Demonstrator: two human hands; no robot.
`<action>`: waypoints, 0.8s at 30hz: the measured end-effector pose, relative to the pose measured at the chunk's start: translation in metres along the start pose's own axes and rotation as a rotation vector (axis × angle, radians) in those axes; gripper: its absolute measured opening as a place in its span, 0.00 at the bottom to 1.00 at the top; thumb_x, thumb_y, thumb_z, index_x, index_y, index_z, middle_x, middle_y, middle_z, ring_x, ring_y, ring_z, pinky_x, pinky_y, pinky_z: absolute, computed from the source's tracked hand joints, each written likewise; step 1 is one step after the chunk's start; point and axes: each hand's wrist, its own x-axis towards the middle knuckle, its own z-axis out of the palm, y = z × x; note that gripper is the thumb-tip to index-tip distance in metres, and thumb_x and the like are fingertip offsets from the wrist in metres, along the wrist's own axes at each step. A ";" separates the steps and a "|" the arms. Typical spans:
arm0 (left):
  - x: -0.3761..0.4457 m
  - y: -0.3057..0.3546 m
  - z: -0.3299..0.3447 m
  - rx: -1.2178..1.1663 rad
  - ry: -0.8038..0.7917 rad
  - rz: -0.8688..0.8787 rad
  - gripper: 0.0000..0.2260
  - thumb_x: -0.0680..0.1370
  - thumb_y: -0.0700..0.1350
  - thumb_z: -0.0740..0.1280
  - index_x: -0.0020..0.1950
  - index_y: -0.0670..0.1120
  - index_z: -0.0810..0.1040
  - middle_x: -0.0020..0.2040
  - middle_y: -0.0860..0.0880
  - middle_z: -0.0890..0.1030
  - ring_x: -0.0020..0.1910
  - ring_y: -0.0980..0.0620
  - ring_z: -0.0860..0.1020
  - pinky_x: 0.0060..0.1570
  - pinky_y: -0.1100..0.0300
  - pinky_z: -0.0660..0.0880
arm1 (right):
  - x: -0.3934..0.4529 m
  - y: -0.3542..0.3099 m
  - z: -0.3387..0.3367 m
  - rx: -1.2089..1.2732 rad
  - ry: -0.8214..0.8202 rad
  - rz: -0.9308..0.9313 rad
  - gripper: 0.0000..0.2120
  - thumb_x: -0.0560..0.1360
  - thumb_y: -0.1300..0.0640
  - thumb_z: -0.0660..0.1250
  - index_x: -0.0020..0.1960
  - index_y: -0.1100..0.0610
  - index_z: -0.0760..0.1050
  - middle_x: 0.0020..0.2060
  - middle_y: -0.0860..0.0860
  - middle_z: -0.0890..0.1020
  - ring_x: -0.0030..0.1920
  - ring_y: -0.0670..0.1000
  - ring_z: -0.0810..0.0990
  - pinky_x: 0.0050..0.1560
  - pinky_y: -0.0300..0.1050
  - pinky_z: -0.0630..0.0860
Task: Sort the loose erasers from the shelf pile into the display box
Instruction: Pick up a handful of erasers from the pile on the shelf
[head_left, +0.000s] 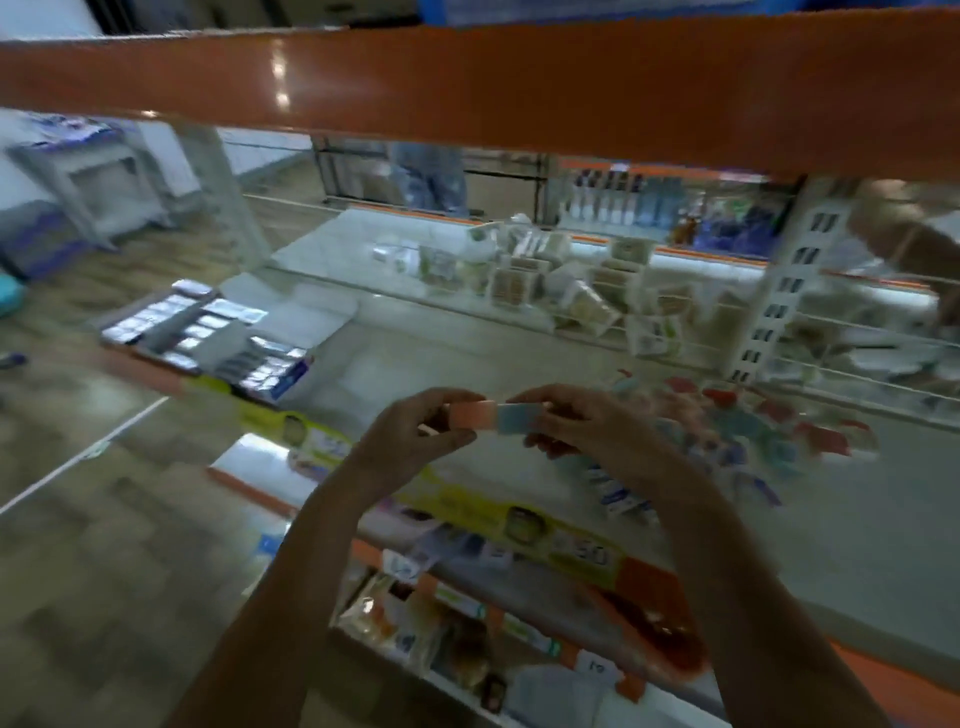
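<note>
midair, left hand (415, 434) pinching small pink rectangular eraser (469, 415), right hand (576, 423) pinching pale blue one (517, 419), ends touching above white shelf (467, 343). light pinches: could slip, dropping short of display box (208, 332).

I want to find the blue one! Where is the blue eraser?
In the head view, the blue eraser is mid-frame, pinched by the right hand, touching the pink eraser in the left hand.
</note>
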 end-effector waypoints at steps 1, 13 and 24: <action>-0.008 -0.006 -0.016 0.012 0.017 -0.013 0.16 0.73 0.37 0.71 0.52 0.57 0.77 0.44 0.51 0.80 0.36 0.64 0.75 0.37 0.71 0.72 | 0.011 -0.003 0.016 -0.026 -0.026 -0.006 0.09 0.75 0.63 0.66 0.51 0.49 0.76 0.37 0.50 0.81 0.34 0.43 0.79 0.37 0.34 0.77; -0.084 -0.112 -0.212 0.172 0.198 -0.113 0.19 0.72 0.45 0.73 0.52 0.70 0.76 0.45 0.58 0.81 0.42 0.60 0.78 0.40 0.72 0.72 | 0.144 -0.030 0.209 -0.214 -0.020 -0.133 0.14 0.71 0.66 0.70 0.51 0.52 0.73 0.38 0.48 0.78 0.30 0.39 0.74 0.32 0.32 0.71; -0.057 -0.192 -0.324 0.214 0.301 -0.126 0.14 0.72 0.46 0.71 0.51 0.65 0.76 0.47 0.61 0.79 0.44 0.61 0.76 0.38 0.73 0.69 | 0.273 -0.051 0.290 -0.416 0.001 -0.212 0.09 0.74 0.53 0.67 0.52 0.45 0.72 0.41 0.38 0.76 0.38 0.30 0.74 0.37 0.23 0.69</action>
